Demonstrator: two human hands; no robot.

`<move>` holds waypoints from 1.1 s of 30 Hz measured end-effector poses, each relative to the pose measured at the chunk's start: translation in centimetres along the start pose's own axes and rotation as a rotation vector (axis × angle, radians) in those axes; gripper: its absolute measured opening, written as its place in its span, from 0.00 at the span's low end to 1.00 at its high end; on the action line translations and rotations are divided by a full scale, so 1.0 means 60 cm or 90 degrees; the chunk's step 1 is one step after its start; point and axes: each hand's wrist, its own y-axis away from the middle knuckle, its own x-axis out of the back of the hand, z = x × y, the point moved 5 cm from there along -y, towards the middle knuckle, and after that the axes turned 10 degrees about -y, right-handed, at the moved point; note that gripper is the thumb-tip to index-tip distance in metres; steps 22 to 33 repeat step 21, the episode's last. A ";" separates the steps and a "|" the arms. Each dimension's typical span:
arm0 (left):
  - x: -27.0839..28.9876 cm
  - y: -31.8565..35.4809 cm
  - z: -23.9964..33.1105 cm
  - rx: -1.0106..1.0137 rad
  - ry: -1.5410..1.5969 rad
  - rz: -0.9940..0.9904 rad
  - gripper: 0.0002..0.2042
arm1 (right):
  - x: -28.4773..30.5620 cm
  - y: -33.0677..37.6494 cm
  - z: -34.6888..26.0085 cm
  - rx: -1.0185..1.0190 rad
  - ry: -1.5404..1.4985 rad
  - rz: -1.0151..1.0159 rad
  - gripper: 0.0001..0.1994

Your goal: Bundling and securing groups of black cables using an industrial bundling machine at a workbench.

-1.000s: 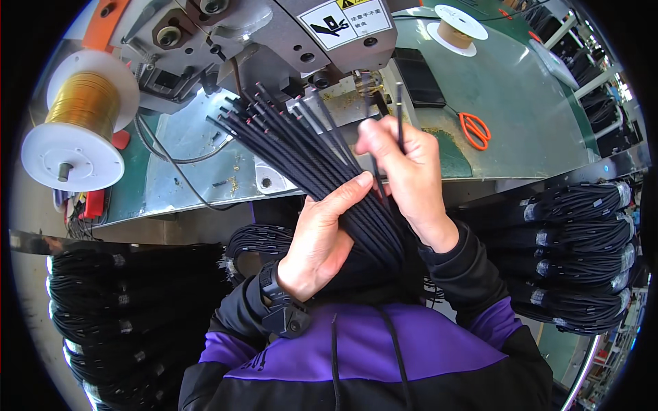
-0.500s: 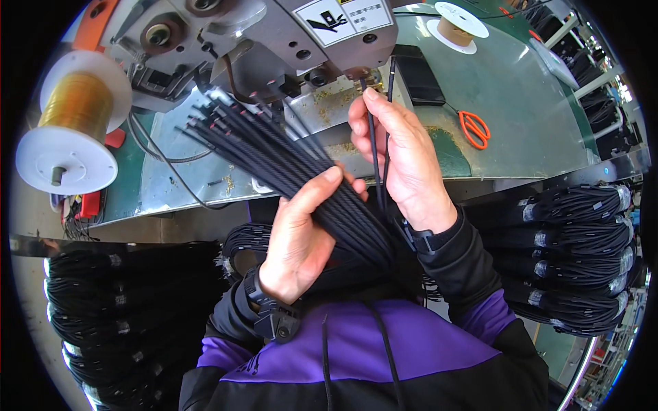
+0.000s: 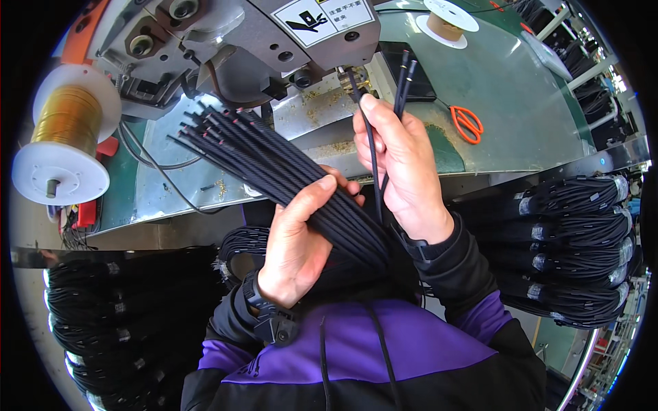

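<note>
My left hand (image 3: 301, 233) is closed round a thick bundle of black braided cords (image 3: 274, 168), whose cut ends fan out toward the far left. Some of those ends show a bit of red. In my right hand (image 3: 397, 151) a black cord (image 3: 371, 137) is pinched between thumb and forefinger, its tip up at the working head of the grey machine (image 3: 274, 41). A few more black cord ends (image 3: 405, 85) stand up behind the right thumb, held by the same hand. Where the cord tip meets the machine, the detail is too small to tell.
A spool of golden wire (image 3: 65, 130) stands at the left, with a second spool (image 3: 447, 26) at the far right. Orange-handled scissors (image 3: 467, 125) and a black flat device (image 3: 418, 68) lie on the bench (image 3: 507, 82). Black cord bundles hang at left (image 3: 123, 308) and right (image 3: 576, 240).
More cord ends now rise behind my right thumb, where one stood before. The pinched cord stays at the machine. My left hand keeps its bundle, and the whole view has shifted slightly.
</note>
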 end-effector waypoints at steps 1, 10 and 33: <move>-0.002 0.001 0.004 0.001 0.000 -0.001 0.07 | 0.001 -0.008 0.004 -0.020 -0.025 0.007 0.12; -0.012 -0.006 -0.005 0.003 -0.035 0.038 0.06 | -0.017 0.006 0.000 0.001 0.099 -0.021 0.12; -0.010 -0.001 -0.005 -0.011 -0.029 -0.008 0.06 | -0.003 0.004 -0.001 -0.032 -0.017 -0.001 0.12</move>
